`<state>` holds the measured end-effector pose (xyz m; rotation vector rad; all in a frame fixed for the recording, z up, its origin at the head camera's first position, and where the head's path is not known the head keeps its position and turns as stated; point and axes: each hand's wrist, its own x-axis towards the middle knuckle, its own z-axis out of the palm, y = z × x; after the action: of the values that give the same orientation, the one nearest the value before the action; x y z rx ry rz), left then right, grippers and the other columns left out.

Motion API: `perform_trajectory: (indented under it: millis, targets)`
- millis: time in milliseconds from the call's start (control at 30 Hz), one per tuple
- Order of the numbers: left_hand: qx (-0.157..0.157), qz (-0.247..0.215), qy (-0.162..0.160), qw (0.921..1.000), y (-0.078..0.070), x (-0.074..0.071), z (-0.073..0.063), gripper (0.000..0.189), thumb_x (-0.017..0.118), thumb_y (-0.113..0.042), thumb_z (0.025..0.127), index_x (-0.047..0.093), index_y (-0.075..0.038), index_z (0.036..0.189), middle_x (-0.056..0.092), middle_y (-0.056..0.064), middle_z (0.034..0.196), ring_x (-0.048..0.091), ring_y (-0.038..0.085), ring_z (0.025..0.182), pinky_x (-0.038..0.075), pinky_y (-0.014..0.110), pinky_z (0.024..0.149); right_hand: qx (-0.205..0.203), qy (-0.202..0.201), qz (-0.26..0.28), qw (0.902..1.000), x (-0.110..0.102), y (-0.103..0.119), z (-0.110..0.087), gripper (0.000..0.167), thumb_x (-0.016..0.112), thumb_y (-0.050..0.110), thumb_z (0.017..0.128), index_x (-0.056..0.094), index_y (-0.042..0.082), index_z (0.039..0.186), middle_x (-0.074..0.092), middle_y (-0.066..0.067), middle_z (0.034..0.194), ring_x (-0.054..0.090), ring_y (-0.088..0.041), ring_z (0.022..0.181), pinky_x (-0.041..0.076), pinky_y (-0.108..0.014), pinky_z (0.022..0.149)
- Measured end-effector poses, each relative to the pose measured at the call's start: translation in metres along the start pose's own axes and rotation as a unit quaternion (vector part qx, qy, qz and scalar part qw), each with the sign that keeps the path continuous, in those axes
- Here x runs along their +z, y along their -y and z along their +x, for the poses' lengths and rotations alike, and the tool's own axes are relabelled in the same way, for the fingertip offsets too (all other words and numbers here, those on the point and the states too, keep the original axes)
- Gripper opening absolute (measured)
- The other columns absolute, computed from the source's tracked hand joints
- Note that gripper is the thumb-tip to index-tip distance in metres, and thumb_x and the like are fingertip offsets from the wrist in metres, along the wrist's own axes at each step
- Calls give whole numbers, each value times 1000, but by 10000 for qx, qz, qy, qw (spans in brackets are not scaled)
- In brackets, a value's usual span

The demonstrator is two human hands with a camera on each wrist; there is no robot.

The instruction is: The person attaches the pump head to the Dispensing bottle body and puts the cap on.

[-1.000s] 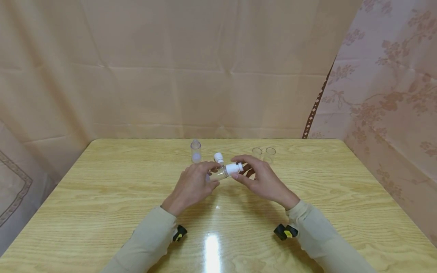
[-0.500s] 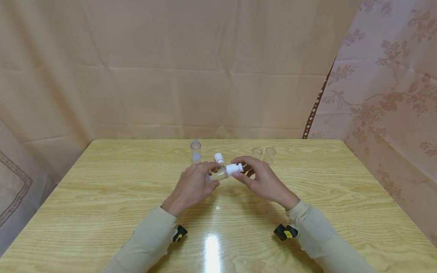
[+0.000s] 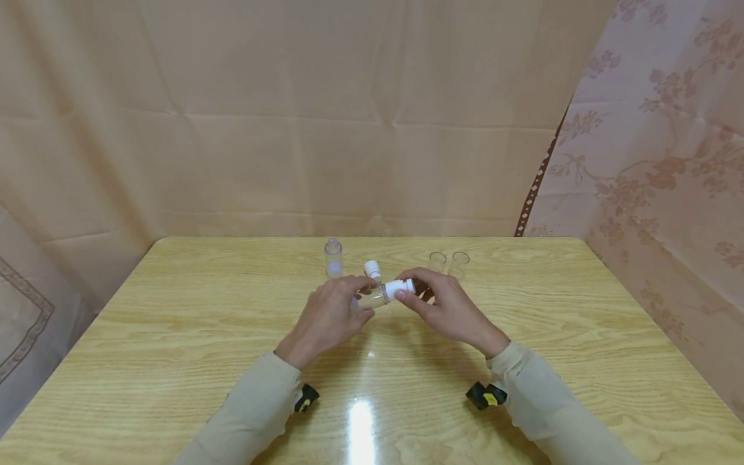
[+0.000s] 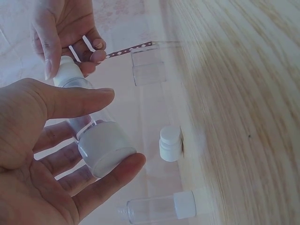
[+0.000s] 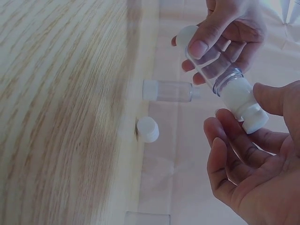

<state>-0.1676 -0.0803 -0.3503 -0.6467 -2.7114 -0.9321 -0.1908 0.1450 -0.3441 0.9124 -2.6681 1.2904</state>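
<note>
In the head view, my left hand (image 3: pixel 330 313) grips a clear bottle (image 3: pixel 373 298) tilted over the table, its neck pointing right. The left wrist view shows the bottle's white base (image 4: pixel 105 147) between thumb and fingers. A white pump top (image 3: pixel 396 288) sits on the neck, with my right hand (image 3: pixel 453 307) pinching it by thumb and fingertips. From the right wrist, the thumb lies along one side of the pump top (image 5: pixel 239 98) and the fingertips lie beneath it. Clear threads (image 5: pixel 226 80) show at the neck below the white collar.
Farther back on the wooden table (image 3: pixel 232 323) stands a second clear bottle (image 3: pixel 333 257) with a white base and a bare neck. Right of it stands another white pump top (image 3: pixel 372 268). Two clear caps (image 3: pixel 438 259) stand side by side behind the right hand. A curtain (image 3: pixel 349 129) hangs behind.
My right thumb and fingers have shifted slightly on the pump top, the thumb now covering more of its front. The left hand and the bottle have stayed in place.
</note>
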Motion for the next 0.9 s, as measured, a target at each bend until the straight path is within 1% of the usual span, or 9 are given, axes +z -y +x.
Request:
perform_trajectory:
  millis: [200,667,900]
  targets:
    - [53,-7,-7,10000,0,0,0,38,85,-8,83,72,-5,119,74,8,109,71,25,89,58,44,70,97,-9,-31,9999,0,1,0,22,66,19,101,69,5,117,67,0,92,60,-16,81,54,-39,74]
    - [17,42,14,10000,0,0,0,38,85,-9,83,72,-6,119,74,7,109,70,24,90,58,43,70,169,48,-74,9998,-1,1,0,24,65,21,102,68,5,119,67,-1,94,61,-16,81,53,-34,74]
    - [21,34,10,10000,0,-1,0,40,84,-8,83,72,-7,121,74,6,110,70,24,91,58,44,71,136,10,-48,9999,-1,1,0,26,66,22,101,68,5,121,67,0,93,60,-16,82,53,-38,75]
